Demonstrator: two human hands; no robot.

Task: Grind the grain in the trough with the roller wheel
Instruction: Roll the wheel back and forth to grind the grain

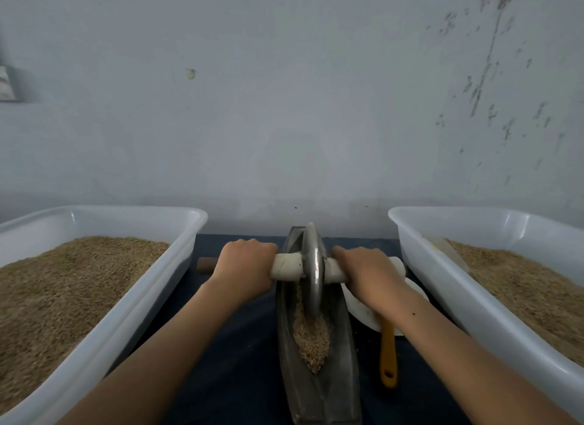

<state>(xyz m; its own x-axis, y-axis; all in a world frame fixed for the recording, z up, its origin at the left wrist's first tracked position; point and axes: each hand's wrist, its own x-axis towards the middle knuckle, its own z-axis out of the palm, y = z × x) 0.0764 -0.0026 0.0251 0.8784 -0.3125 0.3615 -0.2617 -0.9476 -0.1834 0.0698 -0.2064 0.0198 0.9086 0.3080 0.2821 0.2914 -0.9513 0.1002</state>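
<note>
A long, dark metal boat-shaped trough (344,361) lies on the dark cloth and runs away from me. Crushed grain (311,339) fills its groove in the near half. The metal roller wheel (312,266) stands upright in the far half of the trough, on an axle wrapped in white (286,266). My left hand (245,266) grips the axle left of the wheel. My right hand (368,271) grips it on the right. A brown axle end (205,264) sticks out past my left hand.
A white plastic tub (132,304) of brown grain stands at the left, and another (442,285) at the right. A white plate (360,311) and a yellow-handled utensil (388,355) lie right of the trough. A pale wall rises close behind.
</note>
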